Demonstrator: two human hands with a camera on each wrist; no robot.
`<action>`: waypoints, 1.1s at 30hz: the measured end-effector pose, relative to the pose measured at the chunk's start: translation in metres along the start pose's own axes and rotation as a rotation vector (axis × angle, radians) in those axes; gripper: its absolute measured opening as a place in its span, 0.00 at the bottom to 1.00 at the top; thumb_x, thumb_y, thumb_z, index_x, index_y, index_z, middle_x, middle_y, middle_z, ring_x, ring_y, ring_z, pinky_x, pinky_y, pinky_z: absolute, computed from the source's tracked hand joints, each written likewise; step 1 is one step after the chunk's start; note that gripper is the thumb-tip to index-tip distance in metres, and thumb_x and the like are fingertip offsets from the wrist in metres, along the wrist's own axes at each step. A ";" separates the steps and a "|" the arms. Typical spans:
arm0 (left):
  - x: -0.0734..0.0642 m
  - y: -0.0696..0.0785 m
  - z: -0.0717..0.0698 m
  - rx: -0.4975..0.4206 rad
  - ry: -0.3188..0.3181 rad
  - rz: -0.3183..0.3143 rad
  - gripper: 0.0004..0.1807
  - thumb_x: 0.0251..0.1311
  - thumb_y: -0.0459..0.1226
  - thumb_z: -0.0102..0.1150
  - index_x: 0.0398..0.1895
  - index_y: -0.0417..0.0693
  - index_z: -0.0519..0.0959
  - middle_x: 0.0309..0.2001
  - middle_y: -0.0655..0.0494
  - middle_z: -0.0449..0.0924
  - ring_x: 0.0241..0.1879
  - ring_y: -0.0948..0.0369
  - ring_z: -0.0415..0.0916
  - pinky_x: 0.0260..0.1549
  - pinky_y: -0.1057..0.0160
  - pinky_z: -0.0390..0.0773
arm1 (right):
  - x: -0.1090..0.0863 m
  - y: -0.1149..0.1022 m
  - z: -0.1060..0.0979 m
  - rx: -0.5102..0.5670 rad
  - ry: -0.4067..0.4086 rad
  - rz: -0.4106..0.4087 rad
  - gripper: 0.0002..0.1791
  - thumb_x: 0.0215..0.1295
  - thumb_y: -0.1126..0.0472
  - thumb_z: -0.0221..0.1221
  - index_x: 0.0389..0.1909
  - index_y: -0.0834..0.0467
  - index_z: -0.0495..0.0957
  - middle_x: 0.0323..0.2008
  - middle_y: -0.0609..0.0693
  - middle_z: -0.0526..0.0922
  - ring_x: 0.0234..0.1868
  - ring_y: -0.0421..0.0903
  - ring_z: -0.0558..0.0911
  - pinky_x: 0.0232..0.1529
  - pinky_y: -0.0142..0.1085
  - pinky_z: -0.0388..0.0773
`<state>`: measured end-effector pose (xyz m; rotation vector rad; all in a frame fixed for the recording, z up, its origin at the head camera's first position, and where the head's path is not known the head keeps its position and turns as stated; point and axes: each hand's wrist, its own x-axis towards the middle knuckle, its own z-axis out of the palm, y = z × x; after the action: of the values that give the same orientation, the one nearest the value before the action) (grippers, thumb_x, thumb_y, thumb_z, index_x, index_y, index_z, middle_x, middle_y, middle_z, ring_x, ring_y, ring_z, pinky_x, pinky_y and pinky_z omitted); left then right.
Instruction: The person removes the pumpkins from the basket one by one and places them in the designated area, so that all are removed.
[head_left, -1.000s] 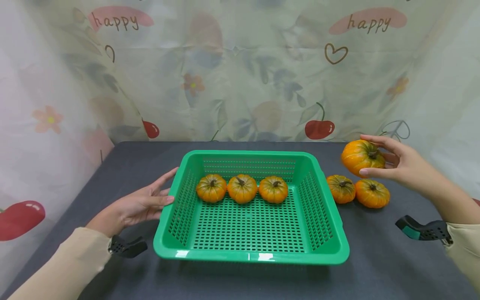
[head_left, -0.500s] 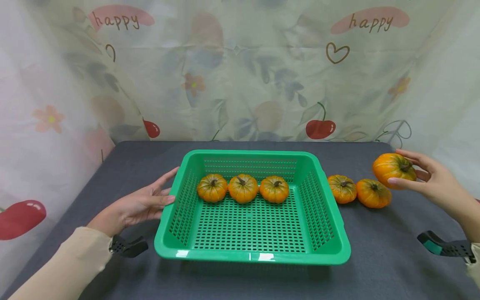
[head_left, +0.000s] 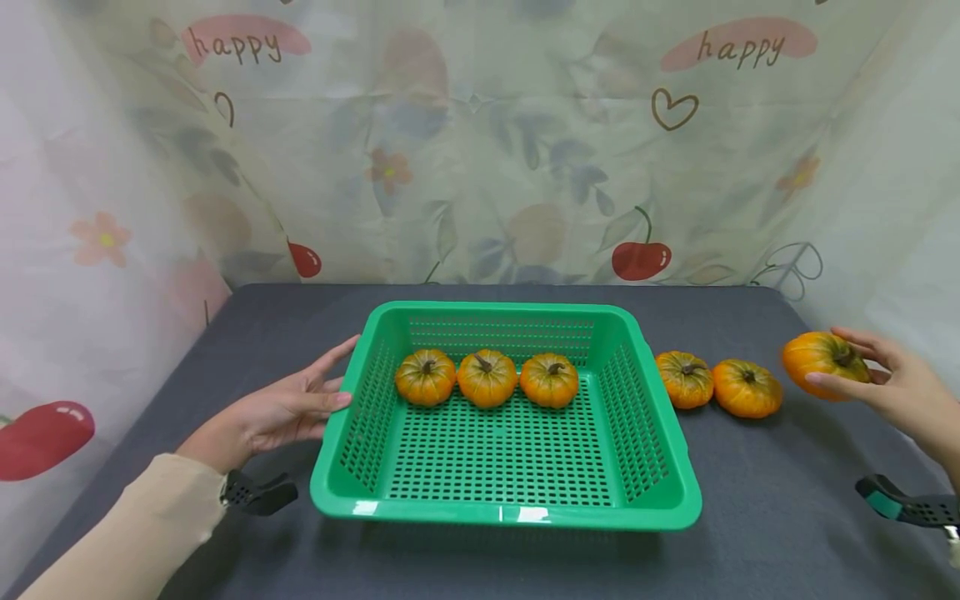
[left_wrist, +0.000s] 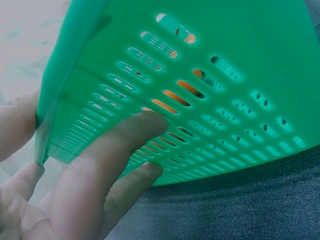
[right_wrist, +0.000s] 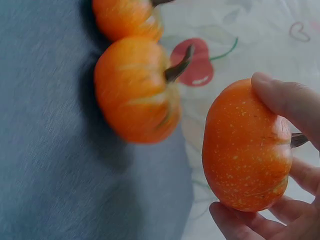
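A green plastic basket [head_left: 498, 515] with slotted walls stands on the dark table, with three small orange pumpkins [head_left: 487, 379] in a row inside. My left hand [head_left: 281, 408] holds its left side. The thumb is at the rim, and fingers [left_wrist: 132, 127] touch the outer wall in the left wrist view. My right hand [head_left: 900, 383] grips another pumpkin [right_wrist: 247, 150] between thumb and fingers, above the table at the far right. Just left of it, a pumpkin [head_left: 747, 388] rests on the table, touching a further pumpkin [head_left: 684, 379] beside the basket.
The dark cloth-covered table [head_left: 750, 500] reaches back to a printed curtain [head_left: 480, 167] with cherries and the word "happy". Side curtains [head_left: 90, 250] flank the table. Black wrist straps [head_left: 258, 493] sit on both wrists.
My right hand has moved right and down with its pumpkin, from above the two table pumpkins to their right. The left hand and basket have stayed in place.
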<state>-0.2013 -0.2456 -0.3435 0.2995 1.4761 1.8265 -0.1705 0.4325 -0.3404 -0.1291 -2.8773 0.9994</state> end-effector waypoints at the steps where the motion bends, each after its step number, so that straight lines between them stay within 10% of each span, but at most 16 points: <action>1: 0.000 0.000 0.000 0.000 0.000 0.000 0.49 0.71 0.27 0.45 0.75 0.76 0.27 0.77 0.36 0.32 0.57 0.48 0.77 0.53 0.45 0.78 | 0.001 0.004 0.000 -0.009 -0.004 0.007 0.47 0.68 0.50 0.59 0.75 0.65 0.43 0.68 0.79 0.49 0.55 0.74 0.60 0.47 0.66 0.65; 7: 0.000 0.000 -0.001 -0.001 0.002 0.001 0.49 0.71 0.27 0.45 0.75 0.76 0.28 0.77 0.36 0.33 0.57 0.48 0.77 0.53 0.45 0.78 | 0.006 0.025 0.003 -0.055 -0.031 0.039 0.49 0.67 0.47 0.59 0.73 0.71 0.44 0.66 0.82 0.49 0.57 0.76 0.58 0.47 0.67 0.65; 15: 0.000 0.000 0.000 -0.004 0.005 -0.002 0.49 0.71 0.27 0.46 0.75 0.76 0.28 0.77 0.37 0.34 0.57 0.48 0.77 0.53 0.44 0.78 | 0.037 0.109 0.014 -0.145 -0.067 0.079 0.55 0.62 0.38 0.60 0.77 0.61 0.41 0.67 0.81 0.47 0.60 0.80 0.53 0.46 0.74 0.61; 25: -0.001 0.000 0.001 -0.017 -0.001 0.000 0.49 0.71 0.27 0.46 0.75 0.76 0.28 0.77 0.37 0.34 0.56 0.49 0.78 0.52 0.45 0.79 | 0.014 0.063 0.011 -0.193 -0.144 0.121 0.53 0.65 0.38 0.57 0.73 0.71 0.44 0.60 0.88 0.49 0.58 0.83 0.53 0.49 0.75 0.61; 33: -0.001 0.000 0.001 -0.019 0.006 -0.003 0.49 0.71 0.27 0.47 0.75 0.77 0.29 0.77 0.37 0.34 0.56 0.49 0.78 0.52 0.45 0.79 | 0.018 0.071 0.014 -0.165 -0.157 0.132 0.55 0.64 0.37 0.57 0.75 0.67 0.40 0.62 0.88 0.46 0.59 0.83 0.52 0.50 0.75 0.60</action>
<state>-0.2003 -0.2457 -0.3433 0.2826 1.4616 1.8391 -0.1862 0.4816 -0.3948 -0.2675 -3.1295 0.8240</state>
